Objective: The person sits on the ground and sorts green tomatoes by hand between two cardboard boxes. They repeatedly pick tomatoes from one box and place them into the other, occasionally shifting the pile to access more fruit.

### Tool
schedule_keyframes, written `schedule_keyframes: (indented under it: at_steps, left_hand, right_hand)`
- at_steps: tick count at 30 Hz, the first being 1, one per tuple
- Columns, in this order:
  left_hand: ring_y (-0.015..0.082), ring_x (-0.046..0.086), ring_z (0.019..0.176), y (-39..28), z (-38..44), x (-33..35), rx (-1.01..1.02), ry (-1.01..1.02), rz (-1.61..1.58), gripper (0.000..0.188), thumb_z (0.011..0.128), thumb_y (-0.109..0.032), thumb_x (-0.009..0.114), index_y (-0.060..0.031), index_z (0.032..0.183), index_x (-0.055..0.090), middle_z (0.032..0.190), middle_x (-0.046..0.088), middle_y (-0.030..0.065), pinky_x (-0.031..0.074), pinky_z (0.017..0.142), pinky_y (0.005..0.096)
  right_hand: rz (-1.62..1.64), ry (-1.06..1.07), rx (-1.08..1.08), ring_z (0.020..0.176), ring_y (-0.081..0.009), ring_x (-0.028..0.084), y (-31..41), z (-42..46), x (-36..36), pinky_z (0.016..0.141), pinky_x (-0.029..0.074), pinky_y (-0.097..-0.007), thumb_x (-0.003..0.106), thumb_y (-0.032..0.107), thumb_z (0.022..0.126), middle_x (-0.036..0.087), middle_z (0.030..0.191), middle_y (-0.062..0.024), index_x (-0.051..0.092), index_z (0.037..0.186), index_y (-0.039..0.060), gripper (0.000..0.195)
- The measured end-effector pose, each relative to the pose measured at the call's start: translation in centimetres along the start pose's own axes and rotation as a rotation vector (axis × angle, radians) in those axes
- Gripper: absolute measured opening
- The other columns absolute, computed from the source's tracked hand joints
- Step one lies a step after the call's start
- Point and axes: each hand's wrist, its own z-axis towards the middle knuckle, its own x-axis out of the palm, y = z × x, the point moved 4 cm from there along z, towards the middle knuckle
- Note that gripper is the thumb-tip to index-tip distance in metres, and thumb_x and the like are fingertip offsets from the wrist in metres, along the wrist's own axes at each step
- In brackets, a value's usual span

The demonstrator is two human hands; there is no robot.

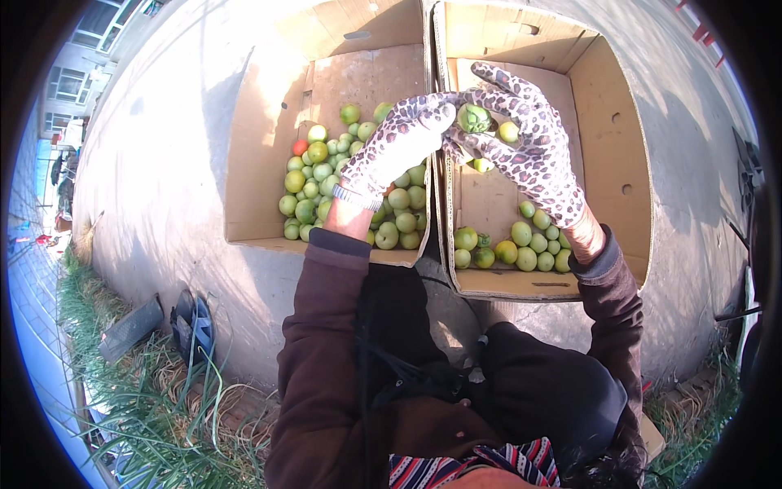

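Observation:
Both hands wear leopard-print gloves and meet above the dividing walls of two cardboard boxes. A green tomato (pixel 474 118) with its leafy calyx showing is held between them. My left hand (pixel 409 131) has its thumb close against the fruit's left side, and its other fingers are partly hidden. Around the right side curl the fingers of my right hand (pixel 531 134), one digit raised apart. A yellow-green tomato (pixel 508 131) and another tomato (pixel 482 165) show by the right fingers; whether they are held or lie beyond cannot be told.
Many green tomatoes (pixel 387 236) and a red one (pixel 300 147) lie in the left cardboard box (pixel 263 165). Fewer green tomatoes (pixel 526 259) sit at the near end of the right box (pixel 611 153). Sandals (pixel 194 327) and grass (pixel 153 409) are at the lower left.

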Motion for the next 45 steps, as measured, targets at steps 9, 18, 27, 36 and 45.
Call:
schedule_keyframes:
  at_steps: [9, 18, 27, 36, 45]
  left_hand:
    - [0.014, 0.063, 0.082, 4.9, 2.9, -3.1, -0.059, -0.32, -0.585, 0.03, 0.091, -0.009, 0.057, -0.0005, 0.12, 0.057, 0.102, 0.064, 0.0062, 0.051, 0.069, 0.0226]
    - [0.0207, 0.066, 0.089, 13.5, 3.4, -3.1, -0.134, -0.377, 0.52, 0.032, 0.079, -0.001, 0.062, -0.0055, 0.111, 0.065, 0.098, 0.068, 0.0143, 0.052, 0.079, 0.0315]
    - [0.0313, 0.062, 0.089, 14.1, 3.7, -1.2, -0.132, -0.276, 0.991, 0.026, 0.073, -0.016, 0.072, -0.0102, 0.098, 0.069, 0.09, 0.068, 0.014, 0.049, 0.083, 0.0396]
    - [0.0298, 0.063, 0.085, 16.4, 3.2, -0.4, -0.14, -0.131, 1.22, 0.019, 0.075, -0.018, 0.068, -0.0134, 0.093, 0.069, 0.081, 0.067, 0.0117, 0.048, 0.076, 0.0427]
    - [0.0287, 0.065, 0.092, 15.9, 4.5, -2.1, -0.412, -0.053, 1.072, 0.021, 0.078, -0.015, 0.061, -0.0161, 0.096, 0.072, 0.094, 0.069, 0.012, 0.051, 0.081, 0.0398]
  right_hand:
    - [-0.06, -0.068, 0.125, 0.113, -0.0277, 0.056, -3.0, 0.0, -2.7, 0.095, 0.045, -0.0357, 0.069, 0.016, 0.081, 0.057, 0.126, -0.0105, 0.06, 0.12, 0.0091, 0.041]
    - [-0.273, 0.061, 0.21, 0.103, -0.0294, 0.059, -6.1, -2.7, -2.6, 0.088, 0.048, -0.0381, 0.064, 0.016, 0.083, 0.063, 0.113, -0.0096, 0.064, 0.113, 0.0117, 0.03]
    - [-0.314, 0.128, 0.234, 0.104, -0.0296, 0.059, -7.3, -4.2, -2.7, 0.089, 0.047, -0.0385, 0.062, 0.02, 0.086, 0.063, 0.112, -0.0107, 0.066, 0.108, 0.0103, 0.025]
    - [-0.272, 0.151, 0.307, 0.1, -0.0308, 0.06, -8.4, -4.1, -2.9, 0.087, 0.048, -0.0396, 0.06, 0.023, 0.087, 0.063, 0.108, -0.0101, 0.066, 0.106, 0.0096, 0.024]
    - [-0.456, 0.448, 0.435, 0.102, -0.0309, 0.059, -17.0, -8.3, 1.9, 0.088, 0.047, -0.0415, 0.061, 0.021, 0.083, 0.062, 0.109, -0.0129, 0.061, 0.115, 0.0088, 0.035]
